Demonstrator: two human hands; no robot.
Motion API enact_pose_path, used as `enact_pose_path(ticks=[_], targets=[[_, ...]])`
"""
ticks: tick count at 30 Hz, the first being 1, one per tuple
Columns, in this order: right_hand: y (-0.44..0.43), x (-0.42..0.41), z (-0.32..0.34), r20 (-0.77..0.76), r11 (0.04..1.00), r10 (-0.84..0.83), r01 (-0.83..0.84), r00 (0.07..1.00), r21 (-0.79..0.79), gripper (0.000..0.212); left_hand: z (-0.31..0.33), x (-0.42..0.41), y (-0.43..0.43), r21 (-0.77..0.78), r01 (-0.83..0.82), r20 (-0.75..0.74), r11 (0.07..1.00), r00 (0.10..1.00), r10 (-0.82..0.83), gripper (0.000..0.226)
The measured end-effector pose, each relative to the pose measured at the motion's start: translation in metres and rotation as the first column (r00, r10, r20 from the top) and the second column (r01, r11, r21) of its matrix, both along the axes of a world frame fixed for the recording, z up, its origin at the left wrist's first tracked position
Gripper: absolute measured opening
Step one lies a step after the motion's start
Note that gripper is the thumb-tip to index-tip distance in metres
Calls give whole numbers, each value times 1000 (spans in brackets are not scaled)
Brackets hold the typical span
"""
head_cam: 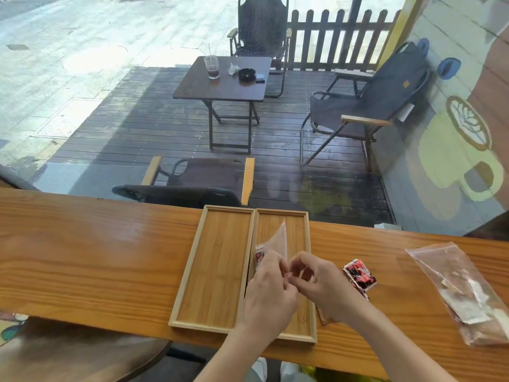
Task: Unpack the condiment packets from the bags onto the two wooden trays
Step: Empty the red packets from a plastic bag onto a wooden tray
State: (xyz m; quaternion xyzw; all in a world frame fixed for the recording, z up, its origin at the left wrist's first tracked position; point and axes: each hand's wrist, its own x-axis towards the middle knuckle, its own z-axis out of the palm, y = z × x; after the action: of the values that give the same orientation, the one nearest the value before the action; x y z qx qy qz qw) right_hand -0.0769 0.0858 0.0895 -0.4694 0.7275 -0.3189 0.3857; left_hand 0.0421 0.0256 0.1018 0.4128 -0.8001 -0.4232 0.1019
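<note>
Left hand [268,285] and right hand [321,282], fingers curled, pinch a clear bag [276,241] over the right tray [308,271].

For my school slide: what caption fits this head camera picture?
Two hands open a clear bag above two wooden trays.

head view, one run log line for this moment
both hands pinch small clear plastic bag over right wooden tray | left wooden tray bare | red-black packets on counter

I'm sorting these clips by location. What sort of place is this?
Probably a café, seen from a wooden counter at a window. Outside, on a deck, stand a folding table with an iced drink and folding chairs; a latte-art coffee cup mural covers the wall at right.
</note>
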Motion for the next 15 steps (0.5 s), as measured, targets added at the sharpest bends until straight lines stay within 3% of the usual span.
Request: enact_pose_path(ticks=[4, 8, 10, 12, 15], targets=[[3, -1, -2, 97, 998, -27, 32, 995, -52, 11, -1, 5, -5, 156, -32, -83, 987, 996, 46, 28], [2, 1, -4, 116, 999, -23, 28, 993, -38, 18, 5, 8, -5, 206, 4, -125, 979, 992, 22, 13], [2, -2, -1, 168, 998, -9, 19, 986, -59, 20, 6, 10, -7, 250, 9, -145, 968, 989, 28, 15], [3, -7, -1, 104, 997, -27, 34, 994, -63, 29, 6, 14, -12, 282, -8, -145, 960, 988, 51, 21], [10, -10, -4, -3, 982, -173, 172, 985, -72, 37, 4, 21, -21, 98, -134, -66, 986, 988, 141, 16]])
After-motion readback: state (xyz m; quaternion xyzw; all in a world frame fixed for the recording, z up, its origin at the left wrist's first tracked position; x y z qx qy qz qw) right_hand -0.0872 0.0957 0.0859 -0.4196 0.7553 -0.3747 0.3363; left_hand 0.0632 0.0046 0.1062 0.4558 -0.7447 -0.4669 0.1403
